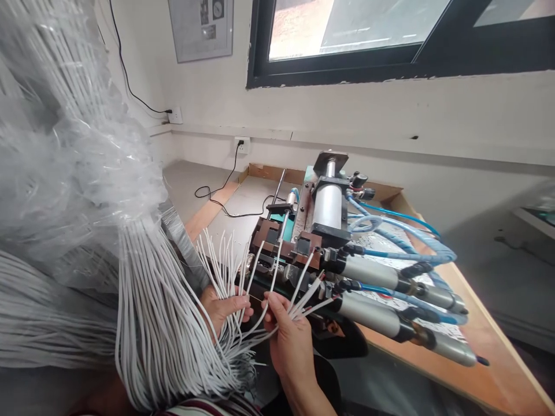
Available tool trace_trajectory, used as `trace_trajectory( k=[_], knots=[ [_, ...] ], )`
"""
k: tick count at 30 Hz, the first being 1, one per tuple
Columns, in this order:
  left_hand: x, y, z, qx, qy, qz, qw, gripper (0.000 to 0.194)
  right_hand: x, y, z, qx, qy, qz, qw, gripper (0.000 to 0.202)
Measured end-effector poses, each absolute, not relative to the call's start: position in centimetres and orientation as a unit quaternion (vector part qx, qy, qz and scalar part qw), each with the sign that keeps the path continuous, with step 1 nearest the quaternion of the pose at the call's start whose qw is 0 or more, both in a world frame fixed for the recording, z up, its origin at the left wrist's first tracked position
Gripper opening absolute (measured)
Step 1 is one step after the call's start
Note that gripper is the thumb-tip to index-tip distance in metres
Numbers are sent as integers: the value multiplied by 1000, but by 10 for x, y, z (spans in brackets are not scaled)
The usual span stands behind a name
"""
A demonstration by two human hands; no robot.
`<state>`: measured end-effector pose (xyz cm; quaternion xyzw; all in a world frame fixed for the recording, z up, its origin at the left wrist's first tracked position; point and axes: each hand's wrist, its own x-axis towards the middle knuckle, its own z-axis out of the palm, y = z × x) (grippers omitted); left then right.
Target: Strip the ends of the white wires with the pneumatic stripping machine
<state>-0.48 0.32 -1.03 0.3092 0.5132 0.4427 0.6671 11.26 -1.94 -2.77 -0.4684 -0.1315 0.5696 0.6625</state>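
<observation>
My left hand (224,312) is closed round a fanned bunch of white cables (219,268), their ends pointing up. Just to its right, my right hand (288,332) pinches a few more white cables (303,293); some of these show coloured inner wires at their tips. One cable stands up between thumb and finger of the right hand. Right behind both hands is a pneumatic machine (277,242) with brown jaw blocks and silver cylinders. A thick bundle of white cables (160,312) hangs at the left and curves down toward my lap.
Clear plastic wrap (108,167) covers the hanging bundle. Silver air cylinders (368,315) and blue hoses (407,231) stick out to the right over the wooden-edged table (489,346). A black cord (229,214) runs to a wall socket (241,145). A window (347,34) is above.
</observation>
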Motion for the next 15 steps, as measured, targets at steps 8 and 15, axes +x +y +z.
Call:
trace_trajectory(
  k=[8, 15],
  knots=[
    [-4, 4, -7, 296, 528, 440, 664, 27, 112, -18, -29, -461, -115, 567, 673, 25],
    [-5, 5, -9, 301, 524, 437, 667, 26, 110, -21, -37, -454, -151, 554, 681, 23]
  ],
)
